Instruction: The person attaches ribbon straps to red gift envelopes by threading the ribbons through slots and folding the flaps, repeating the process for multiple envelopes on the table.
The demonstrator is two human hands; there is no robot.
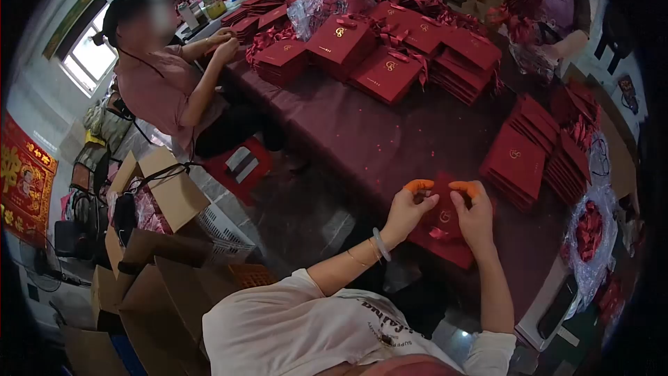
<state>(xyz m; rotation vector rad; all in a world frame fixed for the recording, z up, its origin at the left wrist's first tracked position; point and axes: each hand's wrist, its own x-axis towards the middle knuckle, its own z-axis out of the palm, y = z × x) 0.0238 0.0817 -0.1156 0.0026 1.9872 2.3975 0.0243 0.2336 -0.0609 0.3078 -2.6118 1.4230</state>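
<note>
A small red paper gift bag (445, 217) with a gold logo lies in front of me, between my hands at the near edge of the table. My left hand (406, 214) is at its left side, with thumb and index finger closed toward the upper edge. At the right side my right hand (476, 217) is bent in the same way, its thumb on the bag. An orange finger cot covers an index finger on each hand. Whatever thin part lies between the fingertips is too small to make out. Another red piece (456, 253) shows below the bag.
Stacks of red gift bags (386, 73) fill the table's far side, and another stack (515, 157) stands to my right. Red ribbons in clear plastic (590, 233) and a phone (557, 306) lie at the right. A co-worker (156, 83) sits at the left, near open cardboard boxes (170, 188).
</note>
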